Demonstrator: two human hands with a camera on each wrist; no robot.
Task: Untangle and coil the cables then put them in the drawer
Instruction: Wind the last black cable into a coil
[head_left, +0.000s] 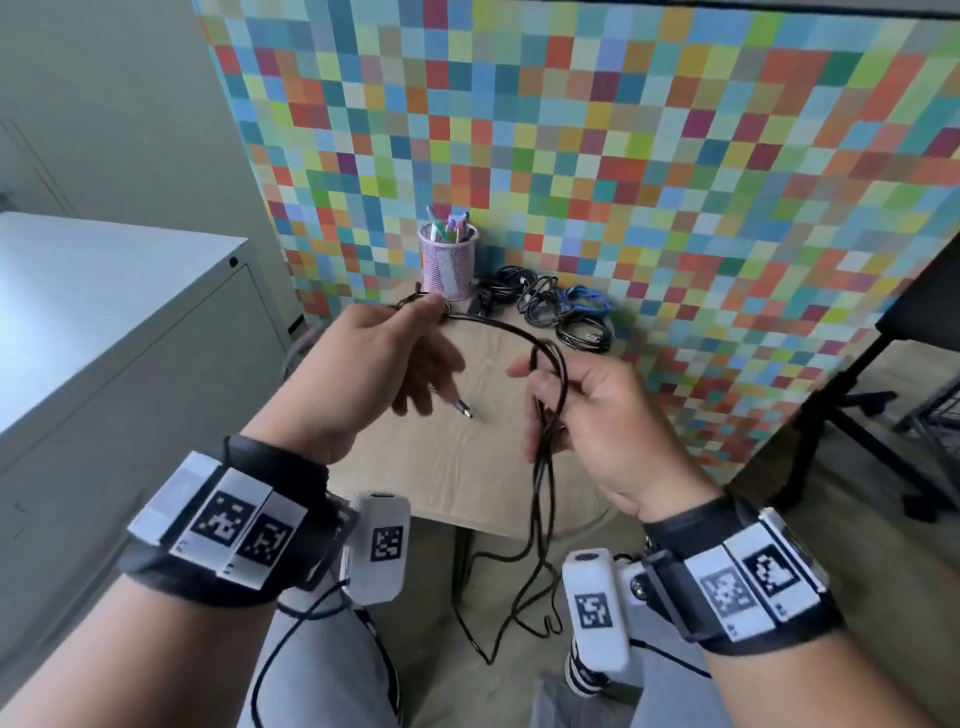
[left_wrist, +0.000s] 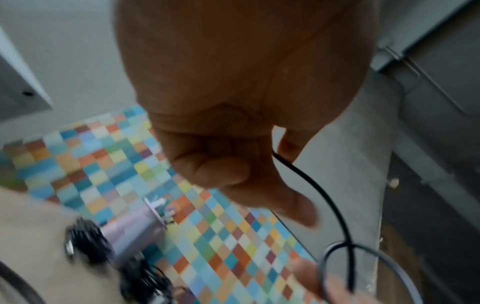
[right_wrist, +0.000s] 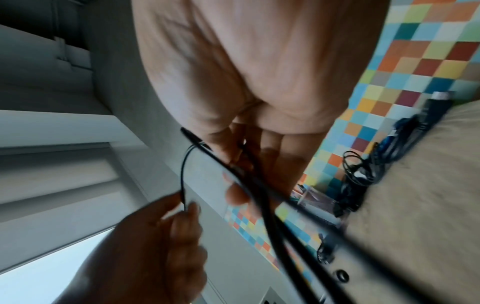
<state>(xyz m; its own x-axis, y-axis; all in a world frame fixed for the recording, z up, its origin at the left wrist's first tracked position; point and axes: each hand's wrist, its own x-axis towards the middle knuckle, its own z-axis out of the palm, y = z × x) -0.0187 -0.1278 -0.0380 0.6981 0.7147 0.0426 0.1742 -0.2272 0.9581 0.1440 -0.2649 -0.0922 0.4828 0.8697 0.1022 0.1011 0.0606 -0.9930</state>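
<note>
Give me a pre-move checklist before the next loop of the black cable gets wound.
1. Left hand pinches the black cable: ok.
2. Right hand holds the gathered loops: ok.
3. Plug end free, near the left fingers: ok.
4. Slack clear of the floor: not ok, it hangs off the table edge.
5. Other cables sorted: not ok, still piled.
6. Drawer open: cannot tell.
</note>
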